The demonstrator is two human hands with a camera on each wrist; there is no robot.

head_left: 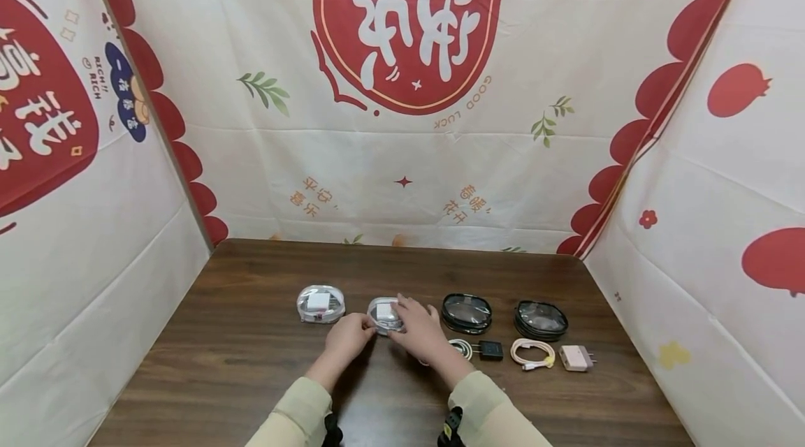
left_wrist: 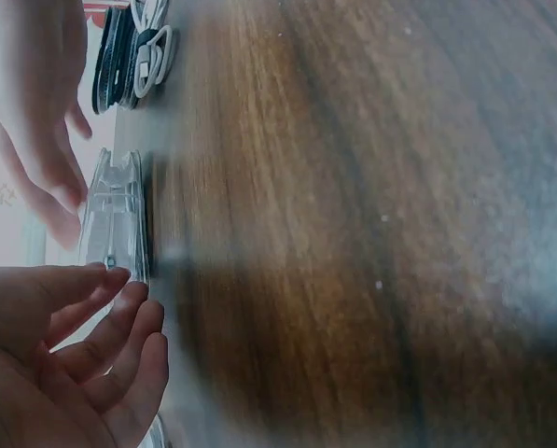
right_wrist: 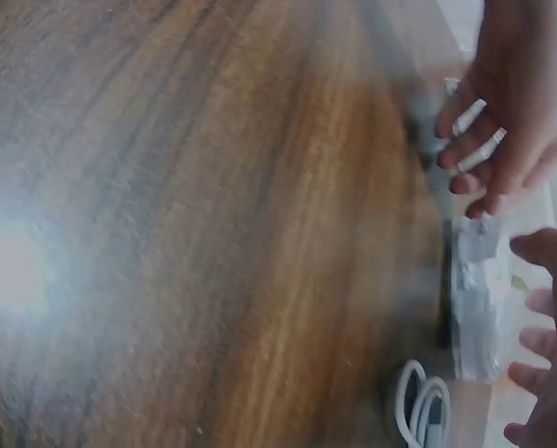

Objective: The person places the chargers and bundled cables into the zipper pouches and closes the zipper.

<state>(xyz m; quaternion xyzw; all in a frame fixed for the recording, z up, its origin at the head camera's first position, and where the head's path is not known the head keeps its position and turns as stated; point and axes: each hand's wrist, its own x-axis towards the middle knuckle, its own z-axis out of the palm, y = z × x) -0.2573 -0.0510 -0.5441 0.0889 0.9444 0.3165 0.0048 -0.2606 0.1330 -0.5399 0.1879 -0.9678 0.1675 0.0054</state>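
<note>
A clear pouch (head_left: 383, 312) with a white charger and cable inside lies on the table between both hands. My left hand (head_left: 348, 339) pinches its near left edge with thumb and index finger; the left wrist view shows these fingertips together at the end of the pouch (left_wrist: 110, 224). My right hand (head_left: 420, 328) reaches over the pouch's right side with fingers spread and loosely bent. In the right wrist view its thumb and fingers (right_wrist: 537, 341) stand around the pouch without curling tight. Whether they touch it cannot be told.
Another clear pouch (head_left: 321, 304) with a white charger lies to the left. Two black-rimmed pouches (head_left: 467, 313) (head_left: 541, 320) lie right. In front of them are a coiled pale cable (head_left: 462, 348), a black adapter (head_left: 490, 350), a cream cable (head_left: 532, 353) and a white adapter (head_left: 574, 357).
</note>
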